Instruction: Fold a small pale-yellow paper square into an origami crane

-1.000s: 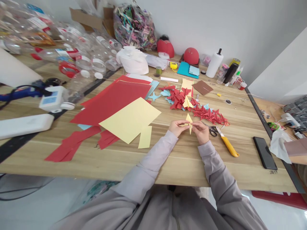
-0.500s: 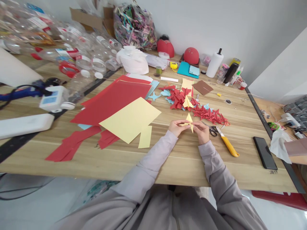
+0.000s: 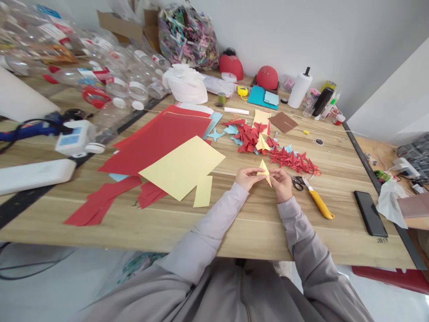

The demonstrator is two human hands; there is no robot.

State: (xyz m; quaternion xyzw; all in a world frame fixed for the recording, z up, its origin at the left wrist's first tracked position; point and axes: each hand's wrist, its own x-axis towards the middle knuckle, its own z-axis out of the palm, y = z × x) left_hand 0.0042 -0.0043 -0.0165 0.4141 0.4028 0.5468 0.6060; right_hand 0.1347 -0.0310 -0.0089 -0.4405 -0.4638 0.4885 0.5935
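Note:
Between my two hands is a folded yellow paper star (image 3: 263, 167), its points reaching up and down past my fingers. My left hand (image 3: 248, 178) pinches its left side, and my right hand (image 3: 280, 182) grips its right side; both sets of fingertips partly cover it. Just beyond lies another folded yellow paper piece (image 3: 262, 142) on a heap of red paper stars (image 3: 247, 137). A row of more red stars (image 3: 291, 159) runs off to the right. Black-handled scissors (image 3: 297, 183) and a yellow utility knife (image 3: 321, 203) lie right of my right hand.
Left of my hands lie a yellow sheet (image 3: 181, 167), red sheets (image 3: 157, 143) and red strips (image 3: 102, 201). A black phone (image 3: 370, 213) rests near the right edge. Plastic bottles (image 3: 114, 85) crowd the back left. A white spray bottle (image 3: 300, 91) stands at the back.
The yellow star has turned slightly between my fingers, and its top point has shifted a little to the left. Its left point no longer shows. My arms stay in place.

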